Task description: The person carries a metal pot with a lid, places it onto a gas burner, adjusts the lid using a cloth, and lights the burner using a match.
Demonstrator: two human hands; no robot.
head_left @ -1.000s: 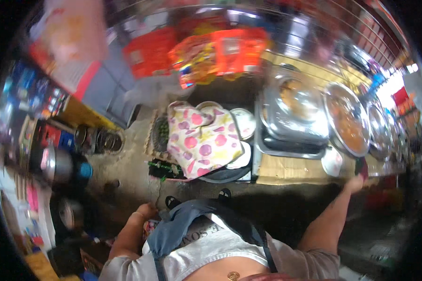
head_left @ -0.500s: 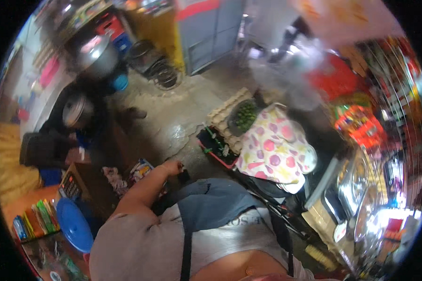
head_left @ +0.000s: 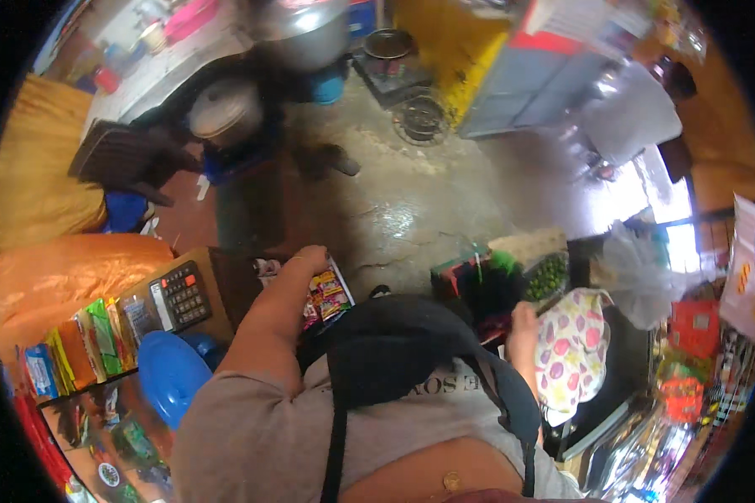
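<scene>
My left hand (head_left: 313, 258) reaches over the far edge of a shallow box of colourful packets (head_left: 329, 295). Its fingers look curled, but whatever they close on is hidden. To my right, my right hand (head_left: 524, 323) is at the near right end of a dark, red-rimmed tray (head_left: 470, 293), apparently gripping it. The tray is smeared by motion, and a blurred green item (head_left: 503, 262) shows at its far side. Beside that hand lies a white cloth with pink and purple fruit print (head_left: 572, 348). Just beyond the cloth are small green fruits (head_left: 549, 277).
A cardboard box with a calculator (head_left: 183, 295) and a blue lid (head_left: 174, 377) stand at my left. Lidded pots (head_left: 225, 111), a dark plastic chair (head_left: 130, 155) and a small stove (head_left: 419, 120) sit farther off. Snack packets hang at the right.
My view has swung left, so the scene sits farther right. My right hand has come into view by the tray, which now looks blurred. My left hand remains over the box of packets.
</scene>
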